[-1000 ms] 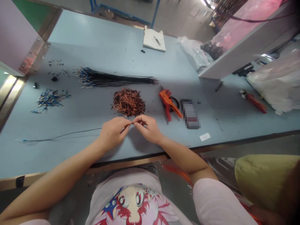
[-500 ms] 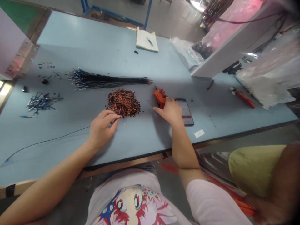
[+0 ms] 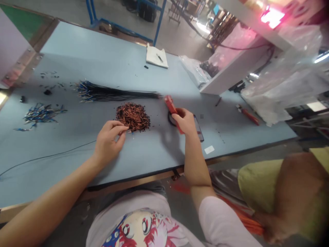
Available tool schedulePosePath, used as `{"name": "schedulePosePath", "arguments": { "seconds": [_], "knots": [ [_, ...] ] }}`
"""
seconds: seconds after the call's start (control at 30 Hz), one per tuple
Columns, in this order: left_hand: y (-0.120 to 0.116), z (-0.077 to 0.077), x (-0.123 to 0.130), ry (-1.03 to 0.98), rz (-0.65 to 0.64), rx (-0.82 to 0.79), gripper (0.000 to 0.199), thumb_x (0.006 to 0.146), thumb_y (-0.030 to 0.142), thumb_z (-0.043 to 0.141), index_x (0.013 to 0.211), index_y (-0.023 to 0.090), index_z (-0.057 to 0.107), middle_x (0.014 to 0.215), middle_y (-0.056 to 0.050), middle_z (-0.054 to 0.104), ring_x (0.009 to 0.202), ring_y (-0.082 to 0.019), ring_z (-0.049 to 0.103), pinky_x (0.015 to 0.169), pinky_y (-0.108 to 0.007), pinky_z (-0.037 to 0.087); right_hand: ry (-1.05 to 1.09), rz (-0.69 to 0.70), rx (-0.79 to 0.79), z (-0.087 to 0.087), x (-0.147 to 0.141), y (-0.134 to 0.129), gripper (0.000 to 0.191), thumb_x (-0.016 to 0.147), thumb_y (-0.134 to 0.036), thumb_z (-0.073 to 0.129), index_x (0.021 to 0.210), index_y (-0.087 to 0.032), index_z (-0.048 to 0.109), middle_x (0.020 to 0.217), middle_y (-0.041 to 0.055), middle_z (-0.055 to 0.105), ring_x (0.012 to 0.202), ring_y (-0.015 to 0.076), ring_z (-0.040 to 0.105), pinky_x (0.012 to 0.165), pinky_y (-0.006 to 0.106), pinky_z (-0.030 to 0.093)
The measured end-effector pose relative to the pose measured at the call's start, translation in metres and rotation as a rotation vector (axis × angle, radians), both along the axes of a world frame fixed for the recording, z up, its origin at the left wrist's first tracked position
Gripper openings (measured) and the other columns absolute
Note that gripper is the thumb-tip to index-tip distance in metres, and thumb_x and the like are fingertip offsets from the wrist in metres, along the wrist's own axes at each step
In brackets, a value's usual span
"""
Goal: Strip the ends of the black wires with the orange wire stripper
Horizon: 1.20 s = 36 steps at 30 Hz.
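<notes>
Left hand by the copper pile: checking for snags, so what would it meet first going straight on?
The pile of copper wire clippings, just past the fingertips of the left hand; whether they already touch is hard to tell.

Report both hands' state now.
Left hand: curled, fingertips pinched; anything held too small to tell.
Right hand: closed, holding a red plastic-handled wire stripper.

even indoor light, pink glare (image 3: pixel 272 15) top right, soft shadow (image 3: pixel 171 145) beneath the right hand (image 3: pixel 184 121).

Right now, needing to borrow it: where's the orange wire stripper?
Head view: the orange wire stripper is in the person's right hand, just right of the copper wire pile.
</notes>
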<state>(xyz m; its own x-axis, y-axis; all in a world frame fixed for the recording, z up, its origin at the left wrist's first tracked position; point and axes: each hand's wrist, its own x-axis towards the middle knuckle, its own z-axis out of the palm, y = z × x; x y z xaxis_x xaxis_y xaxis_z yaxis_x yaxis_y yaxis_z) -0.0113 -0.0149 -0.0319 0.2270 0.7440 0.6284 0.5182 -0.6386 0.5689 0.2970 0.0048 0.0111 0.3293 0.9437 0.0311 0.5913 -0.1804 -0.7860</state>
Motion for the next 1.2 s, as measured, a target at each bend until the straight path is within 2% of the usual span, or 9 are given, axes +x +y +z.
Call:
{"name": "schedulePosePath", "arguments": {
  "seconds": [0.07, 0.13, 0.23, 0.47, 0.7, 0.8, 0.93, 1.07, 1.2],
  "knots": [
    [0.0, 0.002, 0.0, -0.036, -0.009, 0.0, 0.018, 0.09, 0.012, 0.059, 0.098, 0.021, 0.072, 0.096, -0.003, 0.066, 0.076, -0.012, 0.061, 0.066, -0.024, 0.05, 0.523, 0.227, 0.024, 0.005, -0.017, -0.01, 0.047, 0.075, -0.046, 0.056, 0.113, -0.018, 0.063, 0.112, 0.0124, 0.073, 0.104, 0.0283, 0.069, 0.093, 0.046, 0.055],
    [0.001, 0.006, -0.002, -0.077, 0.001, 0.0, 0.017, 0.091, 0.012, 0.059, 0.098, 0.02, 0.072, 0.09, -0.002, 0.065, 0.071, -0.011, 0.058, 0.064, -0.023, 0.048, 0.905, 0.462, -0.137, 0.006, -0.04, -0.022, 0.046, 0.08, -0.051, 0.051, 0.114, -0.021, 0.062, 0.109, 0.0109, 0.073, 0.101, 0.028, 0.071, 0.089, 0.048, 0.058],
    [0.003, 0.012, -0.007, -0.119, 0.074, 0.012, 0.014, 0.092, 0.015, 0.06, 0.097, 0.02, 0.073, 0.086, -0.001, 0.065, 0.069, -0.01, 0.056, 0.063, -0.023, 0.047, 1.171, 0.555, -0.422, -0.002, -0.07, -0.037, 0.043, 0.085, -0.052, 0.054, 0.11, -0.018, 0.064, 0.105, 0.0113, 0.074, 0.09, 0.0249, 0.071, 0.081, 0.045, 0.061],
    [0.013, 0.003, -0.015, -0.107, 0.123, -0.114, 0.011, 0.09, 0.02, 0.06, 0.091, 0.019, 0.071, 0.084, -0.002, 0.068, 0.067, -0.011, 0.057, 0.059, -0.024, 0.044, 1.192, 0.491, -0.467, -0.018, -0.08, -0.037, 0.042, 0.07, -0.024, 0.084, 0.108, -0.017, 0.066, 0.108, 0.0112, 0.076, 0.087, 0.0206, 0.073, 0.077, 0.034, 0.062],
    [0.01, 0.009, -0.015, -0.069, 0.116, -0.214, 0.008, 0.087, 0.038, 0.061, 0.086, 0.032, 0.068, 0.081, 0.0, 0.065, 0.067, -0.021, 0.057, 0.06, -0.037, 0.045, 1.415, 0.538, -0.565, -0.024, -0.087, -0.034, 0.051, 0.069, -0.037, 0.088, 0.106, -0.019, 0.058, 0.091, 0.0035, 0.075, 0.077, 0.0211, 0.075, 0.076, 0.041, 0.064],
    [0.016, 0.014, -0.015, -0.014, 0.198, -0.292, 0.01, 0.088, 0.045, 0.056, 0.086, 0.043, 0.066, 0.084, 0.002, 0.06, 0.069, -0.024, 0.056, 0.066, -0.043, 0.044, 1.229, 0.509, -0.476, -0.025, -0.081, -0.024, 0.055, 0.063, -0.038, 0.093, 0.102, -0.019, 0.058, 0.088, 0.0014, 0.071, 0.073, 0.0179, 0.072, 0.075, 0.037, 0.063],
    [0.016, 0.01, -0.014, -0.044, 0.171, -0.264, 0.01, 0.087, 0.044, 0.062, 0.085, 0.035, 0.066, 0.08, 0.002, 0.061, 0.066, -0.021, 0.056, 0.063, -0.04, 0.044, 1.102, 0.649, -0.476, -0.014, -0.076, -0.034, 0.054, 0.068, -0.043, 0.087, 0.107, -0.02, 0.058, 0.094, 0.0031, 0.069, 0.074, 0.0168, 0.07, 0.068, 0.032, 0.06],
    [0.012, 0.005, -0.013, -0.087, 0.214, -0.08, 0.008, 0.089, 0.026, 0.063, 0.086, 0.024, 0.069, 0.081, -0.001, 0.065, 0.067, -0.015, 0.055, 0.064, -0.033, 0.045, 0.832, 0.635, -0.346, -0.008, -0.079, -0.046, 0.039, 0.075, -0.023, 0.08, 0.109, -0.02, 0.062, 0.097, 0.0018, 0.068, 0.082, 0.0146, 0.067, 0.069, 0.026, 0.056],
    [0.011, 0.008, -0.011, -0.147, 0.236, -0.007, 0.008, 0.09, 0.021, 0.061, 0.087, 0.02, 0.069, 0.083, -0.002, 0.065, 0.071, -0.013, 0.055, 0.068, -0.03, 0.047, 1.131, 0.558, -0.58, -0.015, -0.09, -0.052, 0.04, 0.075, -0.026, 0.079, 0.109, -0.02, 0.058, 0.096, 0.0035, 0.071, 0.083, 0.0184, 0.072, 0.072, 0.032, 0.06]
  ]
}}
